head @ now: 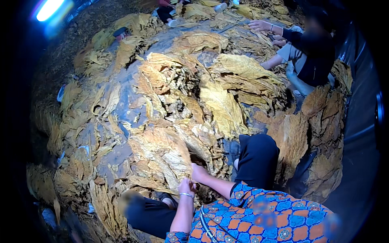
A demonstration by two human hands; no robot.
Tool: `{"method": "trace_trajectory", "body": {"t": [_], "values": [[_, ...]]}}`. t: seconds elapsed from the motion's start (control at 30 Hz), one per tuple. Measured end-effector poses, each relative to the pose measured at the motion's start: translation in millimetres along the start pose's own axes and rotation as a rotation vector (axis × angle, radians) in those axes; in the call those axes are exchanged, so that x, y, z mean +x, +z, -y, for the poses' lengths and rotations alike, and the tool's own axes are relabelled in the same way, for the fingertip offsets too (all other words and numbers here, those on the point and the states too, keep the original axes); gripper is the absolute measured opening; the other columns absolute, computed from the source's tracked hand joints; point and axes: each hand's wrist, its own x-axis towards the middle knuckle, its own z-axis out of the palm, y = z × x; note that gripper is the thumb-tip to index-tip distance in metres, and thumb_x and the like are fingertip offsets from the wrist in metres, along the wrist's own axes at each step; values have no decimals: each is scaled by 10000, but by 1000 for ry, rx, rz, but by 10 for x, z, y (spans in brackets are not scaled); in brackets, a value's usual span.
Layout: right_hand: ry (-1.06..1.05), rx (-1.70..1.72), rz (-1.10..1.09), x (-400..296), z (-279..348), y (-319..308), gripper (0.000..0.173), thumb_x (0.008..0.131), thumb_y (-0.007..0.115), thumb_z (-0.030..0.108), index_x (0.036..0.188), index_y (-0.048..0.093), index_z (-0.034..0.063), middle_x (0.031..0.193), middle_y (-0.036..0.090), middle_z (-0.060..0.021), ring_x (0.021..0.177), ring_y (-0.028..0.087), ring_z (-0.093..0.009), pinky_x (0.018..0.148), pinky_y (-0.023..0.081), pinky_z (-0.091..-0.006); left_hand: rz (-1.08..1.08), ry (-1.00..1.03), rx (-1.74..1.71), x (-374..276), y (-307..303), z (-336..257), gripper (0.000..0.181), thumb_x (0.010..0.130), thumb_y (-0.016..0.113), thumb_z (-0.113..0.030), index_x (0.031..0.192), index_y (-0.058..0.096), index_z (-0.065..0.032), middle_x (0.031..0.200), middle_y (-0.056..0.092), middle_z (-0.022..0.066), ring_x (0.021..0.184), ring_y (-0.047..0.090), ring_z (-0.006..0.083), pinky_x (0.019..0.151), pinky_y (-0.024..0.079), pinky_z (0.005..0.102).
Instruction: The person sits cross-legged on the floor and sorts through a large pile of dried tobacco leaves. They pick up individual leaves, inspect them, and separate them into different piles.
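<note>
Both of my hands are close together in front of my lap, over a spread of dried tobacco leaves. My right hand is closed around the stem end of a brown dried tobacco leaf, whose blade stands up and is blurred. My left hand, with a bracelet at the wrist, is just below it, its fingers curled at the stem ends of leaves; the fingers partly hide the grip. Beyond my hands lies a pile of pale, wrinkled leaves. A broad yellow leaf lies farther out.
My bent knees flank the leaves. A co-worker sits at the upper right with hands over leaves, and another person is at the far top. Brown leaf stacks lie at my right. Dark plastic sheeting borders the right side.
</note>
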Motion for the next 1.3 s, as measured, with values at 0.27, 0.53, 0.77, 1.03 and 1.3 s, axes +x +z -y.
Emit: {"method": "trace_trajectory", "body": {"t": [0.27, 0.53, 0.77, 1.03, 1.3], "values": [[-234, 87, -167, -128, 310, -32, 462, 715, 474, 83, 1171, 434, 23, 963, 553, -244, 883, 555, -349, 762, 433, -401, 89, 161, 186, -4, 160, -134, 102, 803, 510, -108, 707, 486, -81, 616, 495, -8, 500, 469, 107, 471, 426, 264], [-257, 79, -212, 297, -545, 372, 352, 682, 533, 16, 1032, 518, -22, 712, 563, -117, 581, 505, -162, 571, 428, -305, 83, 320, 320, 218, 163, 310, 29, 791, 492, -49, 766, 505, -50, 654, 530, 19, 524, 482, 98, 439, 369, 238], [-71, 19, -71, 149, -381, 174, 392, 702, 551, 52, 1090, 515, 6, 947, 594, -179, 861, 585, -255, 745, 447, -315, 150, 302, 423, 237, 139, 388, 263, 768, 479, -6, 1022, 532, 34, 851, 591, 65, 706, 554, 108, 611, 439, 217], [-230, 148, -61, 250, -41, -4, 417, 717, 539, 17, 1129, 487, -17, 932, 604, -96, 777, 545, -115, 708, 433, -241, -44, 181, 336, -44, 249, 99, 339, 782, 475, -82, 1099, 415, 24, 814, 535, 84, 658, 534, 148, 519, 453, 280], [-440, 437, -169, -764, 1476, -2733, 483, 771, 549, 1, 1224, 387, -28, 1120, 507, -84, 964, 497, -127, 837, 396, -254, 59, 162, 75, 133, 45, 54, 79, 835, 388, -188, 769, 396, -146, 619, 419, -1, 444, 415, 113, 333, 316, 215]]}}
